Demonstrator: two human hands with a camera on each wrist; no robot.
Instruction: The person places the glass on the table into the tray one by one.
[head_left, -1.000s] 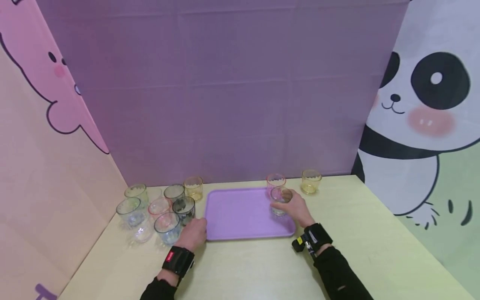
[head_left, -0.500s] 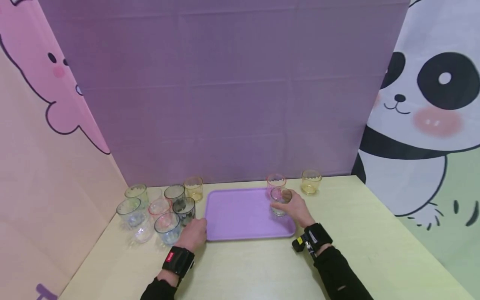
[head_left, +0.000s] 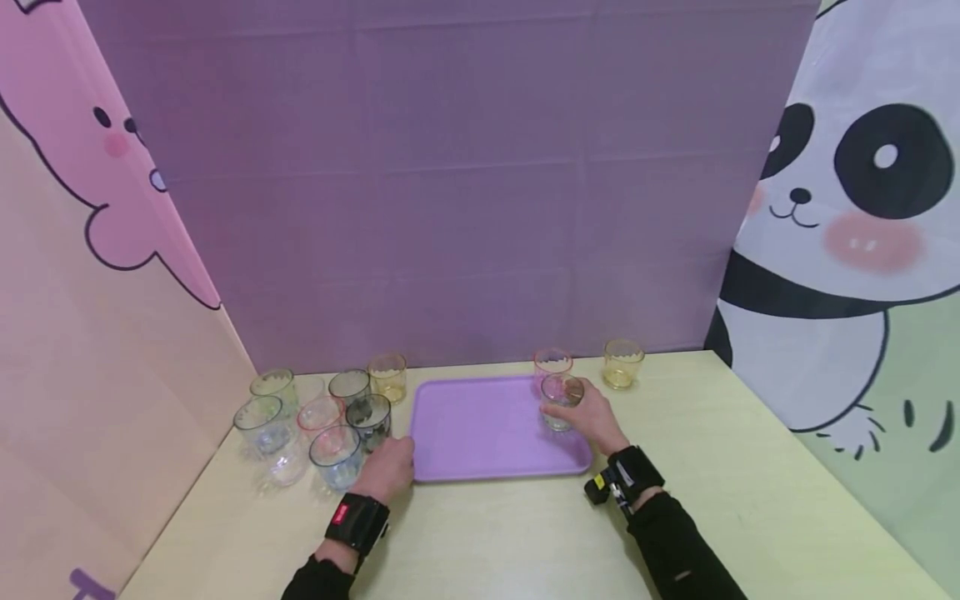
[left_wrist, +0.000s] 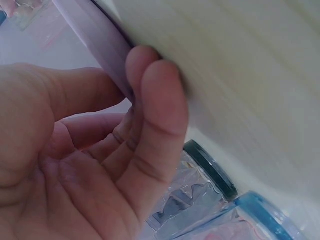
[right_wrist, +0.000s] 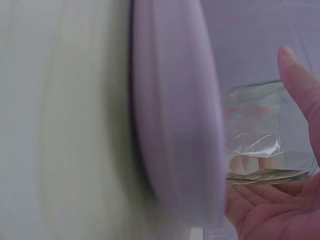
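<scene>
A purple tray (head_left: 480, 429) lies on the table. At its left front corner my left hand (head_left: 386, 468) pinches the rim; the left wrist view shows the thumb on one side of the tray edge (left_wrist: 107, 42) and curled fingers (left_wrist: 165, 105) on the other. My right hand (head_left: 592, 415) holds a clear glass (head_left: 557, 421) over the tray's right end, thumb on one side and fingers round the other. In the right wrist view this glass (right_wrist: 255, 135) has a thin greenish rim. Just behind it is a pink-rimmed glass (head_left: 552, 360), partly hidden.
A yellow glass (head_left: 622, 367) stands behind the right hand. Left of the tray are several close-set glasses, among them a blue-rimmed glass (head_left: 335, 457) and a dark glass (head_left: 369, 417) near the left hand, and a yellow glass (head_left: 387, 379) at the back. A purple backdrop (head_left: 465, 183) rises behind.
</scene>
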